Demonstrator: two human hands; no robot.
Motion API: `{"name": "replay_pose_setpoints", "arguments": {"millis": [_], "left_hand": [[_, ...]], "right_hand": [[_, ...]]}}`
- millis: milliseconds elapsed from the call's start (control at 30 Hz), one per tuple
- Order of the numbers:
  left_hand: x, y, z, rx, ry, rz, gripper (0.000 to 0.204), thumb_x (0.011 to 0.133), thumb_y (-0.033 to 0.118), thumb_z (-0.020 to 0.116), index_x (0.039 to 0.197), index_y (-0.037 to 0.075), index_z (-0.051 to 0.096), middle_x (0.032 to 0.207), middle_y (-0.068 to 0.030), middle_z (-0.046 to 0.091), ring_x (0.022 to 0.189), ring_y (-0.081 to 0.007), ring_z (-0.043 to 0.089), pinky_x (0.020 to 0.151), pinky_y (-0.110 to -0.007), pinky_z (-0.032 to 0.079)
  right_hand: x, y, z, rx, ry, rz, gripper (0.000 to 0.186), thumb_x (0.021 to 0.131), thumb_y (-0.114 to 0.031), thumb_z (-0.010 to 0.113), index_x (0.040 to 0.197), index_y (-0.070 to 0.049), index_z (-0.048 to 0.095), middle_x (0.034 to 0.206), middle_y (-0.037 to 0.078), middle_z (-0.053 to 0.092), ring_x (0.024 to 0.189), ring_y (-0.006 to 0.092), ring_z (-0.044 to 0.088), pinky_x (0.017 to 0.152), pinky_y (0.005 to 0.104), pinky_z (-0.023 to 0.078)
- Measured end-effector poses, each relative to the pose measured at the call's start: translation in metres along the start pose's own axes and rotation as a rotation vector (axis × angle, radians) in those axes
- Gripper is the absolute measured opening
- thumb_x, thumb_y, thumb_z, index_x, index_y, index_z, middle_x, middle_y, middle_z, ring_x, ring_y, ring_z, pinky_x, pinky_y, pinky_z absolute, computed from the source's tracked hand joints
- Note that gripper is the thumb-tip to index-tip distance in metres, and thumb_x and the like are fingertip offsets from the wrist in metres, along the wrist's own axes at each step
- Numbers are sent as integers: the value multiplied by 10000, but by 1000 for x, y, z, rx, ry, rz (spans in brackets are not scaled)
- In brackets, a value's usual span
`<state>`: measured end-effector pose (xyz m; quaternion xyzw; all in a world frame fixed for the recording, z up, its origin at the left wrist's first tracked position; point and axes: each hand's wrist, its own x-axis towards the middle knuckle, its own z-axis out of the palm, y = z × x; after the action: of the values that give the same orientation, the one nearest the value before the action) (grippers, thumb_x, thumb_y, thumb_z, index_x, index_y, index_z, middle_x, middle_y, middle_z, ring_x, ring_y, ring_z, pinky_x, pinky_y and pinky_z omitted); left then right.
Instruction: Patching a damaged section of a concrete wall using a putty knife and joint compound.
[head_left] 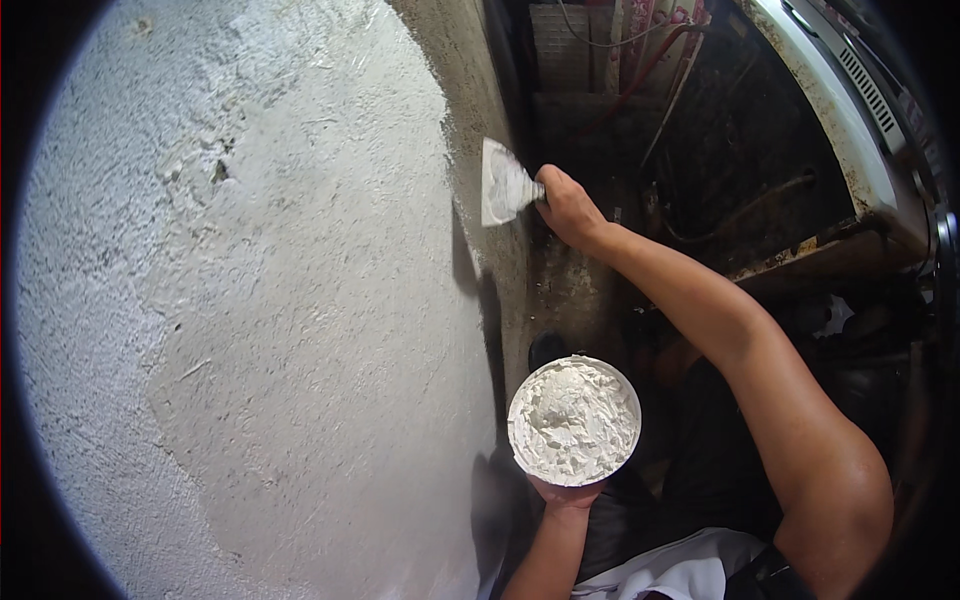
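Note:
My right hand (pixel 572 207) is closed round the handle of a putty knife (pixel 505 183), whose broad blade carries a smear of white paste. The blade points left, close to the wall (pixel 320 330); whether it touches cannot be told. Low in the middle, my left hand (pixel 568 492) holds up a round tub (pixel 514 440) from beneath, its fingers mostly hidden. White filler (pixel 575 420) with a rough, peaked surface fills the tub. Pale coating covers much of the wall, with small pits and a rough hollow at upper left.
Bare grey-brown wall (pixel 465 80) borders the coated part. At upper right stands a worn, rusty-edged appliance (pixel 850 130) with an open dark inside. A red hose (pixel 655 60) and thin cables hang behind. Stained floor (pixel 575 290) shows below my right hand.

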<state>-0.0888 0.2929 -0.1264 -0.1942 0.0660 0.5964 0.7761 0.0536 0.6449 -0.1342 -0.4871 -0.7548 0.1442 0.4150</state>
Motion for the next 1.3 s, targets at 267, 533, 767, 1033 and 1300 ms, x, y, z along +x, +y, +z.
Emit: {"name": "replay_pose_setpoints", "arguments": {"millis": [267, 533, 767, 1033, 1300], "left_hand": [[-2, -25, 23, 79, 108, -30, 755, 985, 645, 412, 1558, 154, 417, 1592, -116, 425, 1467, -360, 394, 1205, -575, 322], [-26, -66, 41, 178, 106, -13, 776, 964, 669, 426, 1546, 157, 440, 1593, -93, 429, 1464, -350, 402, 1206, -562, 323], [-55, -101, 48, 167, -40, 15, 754, 979, 665, 403, 1556, 179, 421, 1591, -105, 429, 1472, -355, 391, 1207, -585, 306], [-34, -113, 41, 154, 20, 18, 722, 990, 652, 387, 1540, 189, 443, 1575, -96, 451, 1455, -340, 419, 1202, -576, 320], [-18, -125, 62, 227, 83, -14, 698, 1007, 610, 400, 1542, 164, 448, 1567, -110, 465, 1452, -355, 423, 1222, -562, 295]], "right_hand": [[38, -53, -10, 93, 80, -176, 296, 807, 53, 645, 1044, 12, 471, 969, 251, 558, 1001, 459, 577, 846, 490, 480], [26, -36, -95, -99, -61, -28, 187, 903, -95, 605, 980, 13, 474, 984, 275, 602, 985, 479, 589, 841, 528, 478], [64, -164, -195, 179, 58, -81, 214, 853, -9, 617, 1011, 34, 479, 894, 280, 589, 909, 474, 617, 786, 515, 476], [54, -143, -139, 177, 3, -131, 151, 882, 10, 558, 949, 24, 424, 888, 290, 572, 860, 490, 592, 789, 529, 472], [13, -5, -114, -116, -199, 297, 196, 994, -98, 367, 1009, 18, 524, 1056, 312, 651, 1027, 503, 640, 868, 577, 519]]}}
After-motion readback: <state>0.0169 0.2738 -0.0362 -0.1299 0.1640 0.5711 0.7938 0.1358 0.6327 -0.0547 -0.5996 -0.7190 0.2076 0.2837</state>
